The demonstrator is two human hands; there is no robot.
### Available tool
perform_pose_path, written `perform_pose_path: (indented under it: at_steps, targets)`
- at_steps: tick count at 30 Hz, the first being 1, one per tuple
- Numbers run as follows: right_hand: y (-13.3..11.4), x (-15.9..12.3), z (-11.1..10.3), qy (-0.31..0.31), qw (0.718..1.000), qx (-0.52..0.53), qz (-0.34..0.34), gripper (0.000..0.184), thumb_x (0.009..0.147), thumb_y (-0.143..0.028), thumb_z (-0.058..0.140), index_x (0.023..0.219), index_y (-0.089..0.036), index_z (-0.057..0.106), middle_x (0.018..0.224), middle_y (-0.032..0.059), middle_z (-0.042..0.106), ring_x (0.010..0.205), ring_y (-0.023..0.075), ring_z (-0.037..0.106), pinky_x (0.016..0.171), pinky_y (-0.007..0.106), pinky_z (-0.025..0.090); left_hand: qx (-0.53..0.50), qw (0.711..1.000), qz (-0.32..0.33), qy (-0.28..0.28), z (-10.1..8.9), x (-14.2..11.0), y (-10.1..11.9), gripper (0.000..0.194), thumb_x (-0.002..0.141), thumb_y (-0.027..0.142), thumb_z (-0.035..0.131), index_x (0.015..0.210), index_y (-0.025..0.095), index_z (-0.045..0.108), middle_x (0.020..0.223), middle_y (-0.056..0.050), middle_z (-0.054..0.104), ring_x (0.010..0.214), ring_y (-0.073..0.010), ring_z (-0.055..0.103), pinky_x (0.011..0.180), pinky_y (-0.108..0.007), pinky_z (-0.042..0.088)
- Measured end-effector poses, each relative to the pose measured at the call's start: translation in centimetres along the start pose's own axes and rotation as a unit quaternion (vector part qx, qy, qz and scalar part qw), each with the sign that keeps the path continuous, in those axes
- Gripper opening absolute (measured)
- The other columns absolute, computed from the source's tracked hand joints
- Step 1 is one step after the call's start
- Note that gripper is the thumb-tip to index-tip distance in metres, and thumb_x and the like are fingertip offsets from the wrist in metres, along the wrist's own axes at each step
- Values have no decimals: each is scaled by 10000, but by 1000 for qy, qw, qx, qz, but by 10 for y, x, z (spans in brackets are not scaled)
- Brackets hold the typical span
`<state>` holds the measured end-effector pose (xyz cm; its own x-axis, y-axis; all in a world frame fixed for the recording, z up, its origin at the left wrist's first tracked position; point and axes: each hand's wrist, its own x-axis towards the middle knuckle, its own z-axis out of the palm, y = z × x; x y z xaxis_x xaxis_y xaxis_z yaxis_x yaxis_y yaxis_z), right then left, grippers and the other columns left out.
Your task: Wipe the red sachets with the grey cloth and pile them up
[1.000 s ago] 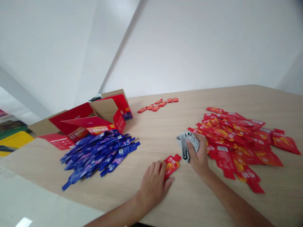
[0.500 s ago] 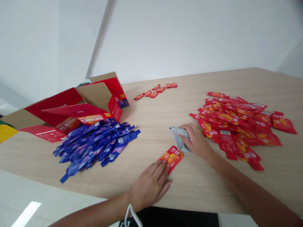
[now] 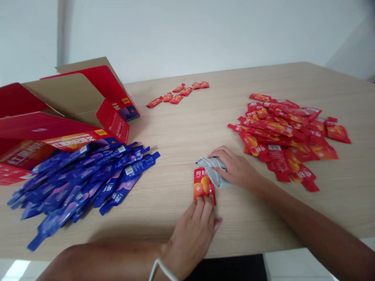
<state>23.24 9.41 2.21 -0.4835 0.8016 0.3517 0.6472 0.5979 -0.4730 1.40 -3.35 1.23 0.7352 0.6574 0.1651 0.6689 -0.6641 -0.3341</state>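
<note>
My right hand (image 3: 234,169) is closed around a folded grey cloth (image 3: 215,171), which rests over the upper right part of a red pouch (image 3: 201,187). This pouch lies flat on the table, upright to my view, with orange fruit and white characters printed on it. At its lower edge, the bunched fingertips of my left hand (image 3: 195,230) hold it down; the thumb lies off to the right. To the right spreads a pile of similar red pouches (image 3: 281,132). A heap of blue pouches (image 3: 88,179) lies on the left.
A red cardboard box (image 3: 73,101) with raised flaps stands behind the blue heap. Several red pouches (image 3: 177,95) lie near the table's far edge, before a white wall (image 3: 190,35). The wooden table (image 3: 164,218) ends close to my body. A white band (image 3: 161,269) circles my left wrist.
The red pouch has turned from slanted to nearly straight. The grey cloth has moved left onto its upper part. My left fingers have shifted to its lower edge, and the view has tilted.
</note>
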Motion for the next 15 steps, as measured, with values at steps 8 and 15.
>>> perform_pose_path:
  at_steps: [8, 15]
  targets:
    - [-18, -9, 4, 42, 996, 28, -67, 335, 940, -288, 595, 1268, -225, 562, 1219, 109, 628, 1150, 266, 612, 913, 384, 559, -9, 999, 22, 22, -2, -9, 5, 556, 1014, 486, 516, 1270, 18, 669, 1322, -192, 662, 1250, -322, 612, 1040, -391, 457]
    - [-37, -8, 32, -166, 981, 1, -98, 344, 947, -265, 629, 1286, -232, 582, 1272, 81, 627, 1120, 223, 639, 885, 341, 553, -70, 997, 8, 25, -5, -13, 9, 869, 863, 781, 537, 1221, 4, 689, 1207, -256, 703, 1127, -361, 692, 950, -399, 522]
